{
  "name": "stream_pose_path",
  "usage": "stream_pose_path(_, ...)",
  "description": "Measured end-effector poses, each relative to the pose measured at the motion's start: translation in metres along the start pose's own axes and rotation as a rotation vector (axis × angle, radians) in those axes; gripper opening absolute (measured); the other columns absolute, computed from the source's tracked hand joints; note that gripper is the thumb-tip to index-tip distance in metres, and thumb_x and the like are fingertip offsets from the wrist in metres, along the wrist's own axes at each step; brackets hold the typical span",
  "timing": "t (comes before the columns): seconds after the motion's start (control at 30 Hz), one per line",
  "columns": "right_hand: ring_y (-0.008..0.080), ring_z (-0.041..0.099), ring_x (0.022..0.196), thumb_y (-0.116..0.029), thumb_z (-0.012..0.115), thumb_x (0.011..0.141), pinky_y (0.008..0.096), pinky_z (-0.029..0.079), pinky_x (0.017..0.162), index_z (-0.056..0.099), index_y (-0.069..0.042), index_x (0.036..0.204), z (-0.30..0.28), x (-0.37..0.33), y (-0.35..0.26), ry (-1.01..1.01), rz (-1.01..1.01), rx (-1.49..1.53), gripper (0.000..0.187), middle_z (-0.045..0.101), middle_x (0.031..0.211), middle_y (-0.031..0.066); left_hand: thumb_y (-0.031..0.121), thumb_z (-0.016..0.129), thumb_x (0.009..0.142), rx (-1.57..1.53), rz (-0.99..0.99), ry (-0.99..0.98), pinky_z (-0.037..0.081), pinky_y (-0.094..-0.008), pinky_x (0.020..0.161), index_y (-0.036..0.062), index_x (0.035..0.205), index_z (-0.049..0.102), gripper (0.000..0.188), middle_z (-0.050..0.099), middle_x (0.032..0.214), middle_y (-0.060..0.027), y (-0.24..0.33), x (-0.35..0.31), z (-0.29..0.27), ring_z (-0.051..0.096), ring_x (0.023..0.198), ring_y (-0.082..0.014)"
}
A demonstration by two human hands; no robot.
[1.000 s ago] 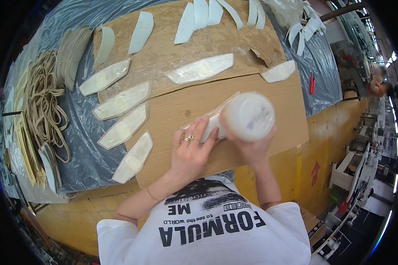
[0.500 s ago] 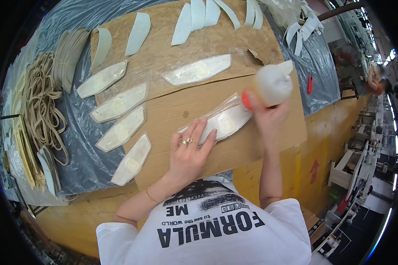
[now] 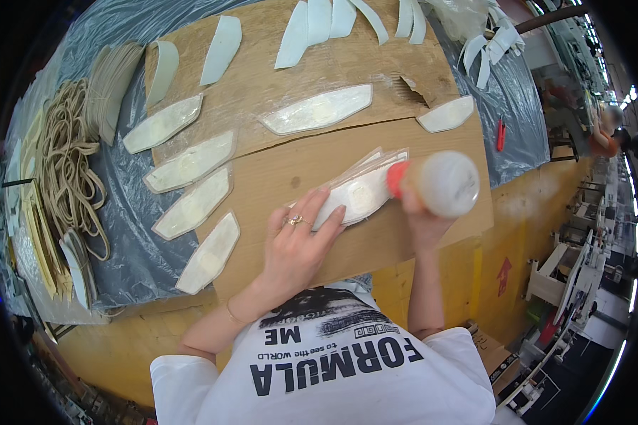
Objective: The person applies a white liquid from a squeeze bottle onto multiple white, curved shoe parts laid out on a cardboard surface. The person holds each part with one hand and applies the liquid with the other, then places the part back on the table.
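Note:
My left hand (image 3: 296, 230) lies on the near left end of a small stack of white curved panels (image 3: 360, 196) with clear edges. Its thumb and fingers hold the stack down against the cardboard (image 3: 290, 170). In my right hand (image 3: 425, 221) is a translucent squeeze bottle (image 3: 449, 184), tipped on its side and slightly blurred. The bottle's red cap (image 3: 396, 180) points left at the stack's right end; whether it touches cannot be made out. Single panels lie apart on the cardboard, one beyond the stack (image 3: 317, 110) and one to its right (image 3: 446, 114).
Several similar panels (image 3: 190, 159) line the left side. Pale strips (image 3: 292, 35) lie along the far edge. Bundled beige cord (image 3: 71, 156) and stacked strips (image 3: 110, 92) rest on plastic sheeting at left. A red tool (image 3: 501, 134) lies at right. Another person (image 3: 604, 134) is far right.
My right hand and the bottle have moved down and slightly right, uncovering the panel at right and the stack's right end. My left hand has barely moved.

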State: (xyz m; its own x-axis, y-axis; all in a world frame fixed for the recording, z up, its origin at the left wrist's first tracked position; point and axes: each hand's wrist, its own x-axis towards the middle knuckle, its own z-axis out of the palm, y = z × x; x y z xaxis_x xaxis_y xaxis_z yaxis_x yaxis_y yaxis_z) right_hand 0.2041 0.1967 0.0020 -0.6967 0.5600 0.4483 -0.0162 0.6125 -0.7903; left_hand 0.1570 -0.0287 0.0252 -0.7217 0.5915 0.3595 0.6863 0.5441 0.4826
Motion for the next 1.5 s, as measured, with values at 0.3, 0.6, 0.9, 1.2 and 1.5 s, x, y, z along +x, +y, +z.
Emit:
stream_pose_path(0.3, 0.0207, 0.069, 0.091, -0.015, 0.089, 0.067, 0.0355, 0.055, 0.082, 0.063, 0.006, 0.108, -0.007, 0.047, -0.051, 0.211, 0.129, -0.092, 0.053, 0.070, 0.098, 0.0133, 0.022, 0.080, 0.078, -0.166, -0.122, 0.033, 0.037, -0.0394, 0.092, 0.0119, 0.111, 0.067, 0.037, 0.058, 0.131, -0.0124, -0.002, 0.001, 0.002, 0.061, 0.113, -0.0269)
stream_pose_path(0.6, 0.0183, 0.068, 0.088, -0.008, 0.089, 0.065, 0.0336, 0.055, 0.079, 0.063, 0.003, 0.108, 0.025, 0.004, -0.087, -0.098, 0.191, 0.228, 0.051, 0.069, 0.100, 0.0103, 0.027, 0.083, 0.073, -0.324, 0.002, 0.029, 0.037, -0.0450, 0.098, 0.0098, 0.114, 0.064, 0.048, 0.056, 0.131, -0.0156, -0.024, -0.017, -0.007, 0.060, 0.113, -0.0281)
stream_pose_path(0.9, 0.0196, 0.064, 0.096, -0.008, 0.087, 0.067, 0.0344, 0.053, 0.085, 0.059, -0.001, 0.116, 0.005, -0.005, -0.064, 0.031, 0.075, 0.007, 0.056, 0.066, 0.106, 0.0088, 0.006, 0.077, 0.076, -0.520, -0.028, 0.022, 0.045, -0.0430, 0.091, 0.0073, 0.120, 0.062, 0.046, 0.050, 0.136, -0.0161, -0.025, -0.006, -0.005, 0.059, 0.111, -0.0295)
stream_pose_path(1.2, 0.0214, 0.063, 0.097, -0.012, 0.084, 0.071, 0.0360, 0.051, 0.088, 0.058, 0.000, 0.116, 0.001, 0.000, -0.062, 0.135, 0.161, 0.146, 0.054, 0.065, 0.108, 0.0096, 0.036, 0.091, 0.058, -0.247, -0.002, -0.128, 0.031, -0.0526, 0.107, 0.0052, 0.110, 0.058, 0.069, 0.035, 0.146, -0.0292, -0.013, 0.025, -0.021, 0.039, 0.134, -0.0442)
stream_pose_path(1.5, 0.0271, 0.058, 0.110, -0.016, 0.071, 0.077, 0.0425, 0.051, 0.093, 0.046, 0.001, 0.132, -0.015, 0.002, -0.055, 0.338, 0.142, 0.167, 0.062, 0.056, 0.124, 0.0144, 0.035, 0.091, 0.060, 0.016, -0.078, -0.351, 0.036, -0.0526, 0.102, 0.0002, 0.154, 0.003, 0.133, 0.049, 0.131, -0.0322, 0.031, 0.072, 0.004, 0.053, 0.118, -0.0440)
